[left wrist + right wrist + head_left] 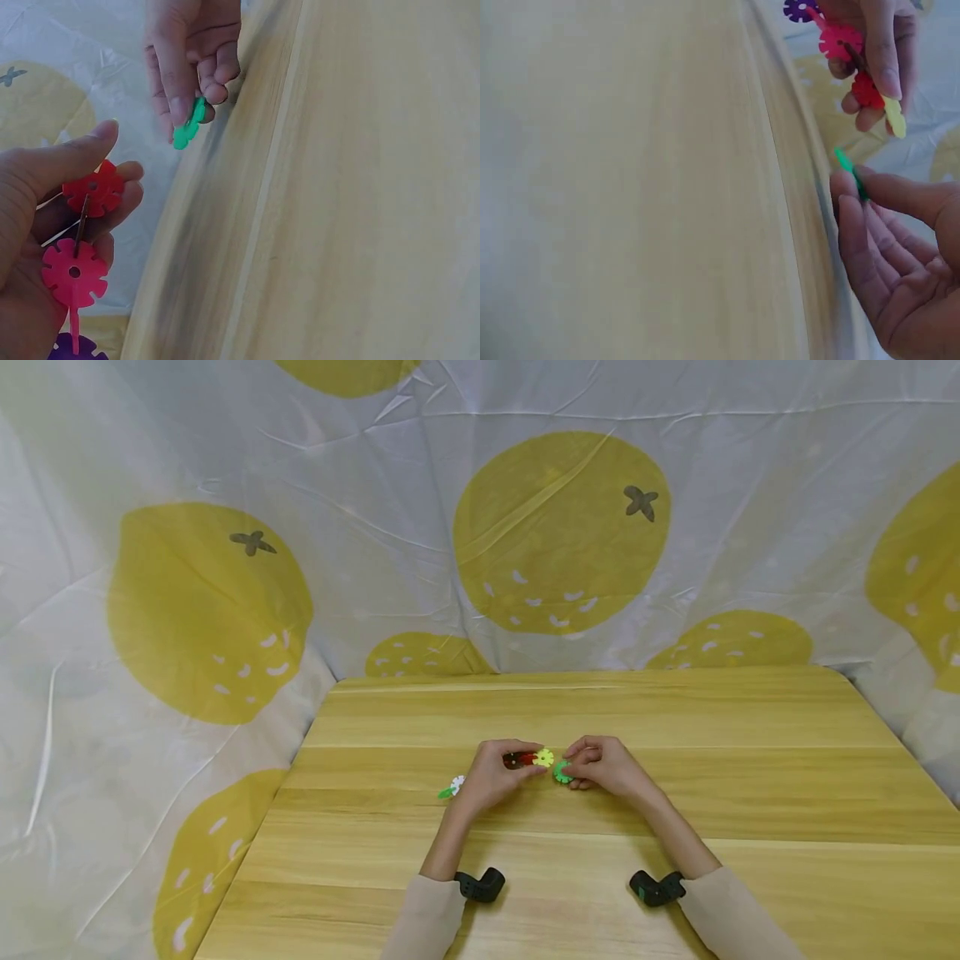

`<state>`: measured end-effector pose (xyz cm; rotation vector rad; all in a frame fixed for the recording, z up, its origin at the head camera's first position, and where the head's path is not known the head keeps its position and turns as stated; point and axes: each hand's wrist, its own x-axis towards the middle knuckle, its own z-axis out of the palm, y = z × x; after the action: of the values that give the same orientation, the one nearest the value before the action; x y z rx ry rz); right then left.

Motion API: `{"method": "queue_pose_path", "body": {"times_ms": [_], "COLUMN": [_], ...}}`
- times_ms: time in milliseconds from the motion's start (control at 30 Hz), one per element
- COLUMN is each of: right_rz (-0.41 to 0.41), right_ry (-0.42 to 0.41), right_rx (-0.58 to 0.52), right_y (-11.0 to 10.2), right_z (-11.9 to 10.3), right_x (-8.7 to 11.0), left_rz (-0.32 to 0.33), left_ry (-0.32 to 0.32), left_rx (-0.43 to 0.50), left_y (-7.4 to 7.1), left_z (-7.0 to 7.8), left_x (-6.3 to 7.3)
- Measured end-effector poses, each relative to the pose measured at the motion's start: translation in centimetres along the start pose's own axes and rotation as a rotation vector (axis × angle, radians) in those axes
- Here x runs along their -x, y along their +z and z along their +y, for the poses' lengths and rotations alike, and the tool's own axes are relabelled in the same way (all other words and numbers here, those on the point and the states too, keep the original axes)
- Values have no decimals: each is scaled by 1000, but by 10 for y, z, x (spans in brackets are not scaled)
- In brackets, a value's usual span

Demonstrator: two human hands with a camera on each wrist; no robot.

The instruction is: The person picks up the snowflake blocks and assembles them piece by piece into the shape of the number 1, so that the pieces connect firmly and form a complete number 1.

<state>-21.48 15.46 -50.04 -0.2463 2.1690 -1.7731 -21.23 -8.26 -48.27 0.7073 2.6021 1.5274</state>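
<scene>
My left hand (pixel 489 777) grips a chain of notched plastic discs. A yellow disc (pixel 543 757) stands at its tip, with a red disc (pixel 94 187) behind it, then a brown disc seen edge-on, a pink disc (pixel 75 274) and a purple disc (pixel 75 349). Between thumb and fingers, my right hand (pixel 613 768) pinches a loose green disc (pixel 844 160). That disc is close to the yellow one but apart from it. Past the left hand's far side show a white disc (pixel 457 785) and a green piece (pixel 446 793); the hand hides whether they join the chain.
Both hands are above a wooden table (pixel 570 885). A pale cloth with yellow fruit prints (pixel 562 535) hangs behind it and along its left side. Each wrist wears a black camera mount (pixel 482 885).
</scene>
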Motion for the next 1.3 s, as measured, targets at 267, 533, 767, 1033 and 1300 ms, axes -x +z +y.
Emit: {"method": "queue_pose_path", "body": {"times_ms": [267, 533, 767, 1033, 1300], "right_rz": [59, 97, 129, 131, 137], "right_ry": [-51, -147, -190, -198, -200], "right_rx": [-86, -89, -48, -49, -18], "right_y": [-5, -2, 4, 6, 8], "right_z": [-1, -11, -10, -12, -9], "right_x": [17, 28, 28, 30, 28], "left_rz": [-30, -81, -95, -101, -95], "left_ry": [-4, 3, 10, 13, 1], "left_rx": [20, 21, 35, 36, 22], "left_y": [-2, -4, -5, -5, -3], "left_z": [3, 4, 6, 6, 6], "left_x": [1, 2, 3, 2, 3]}}
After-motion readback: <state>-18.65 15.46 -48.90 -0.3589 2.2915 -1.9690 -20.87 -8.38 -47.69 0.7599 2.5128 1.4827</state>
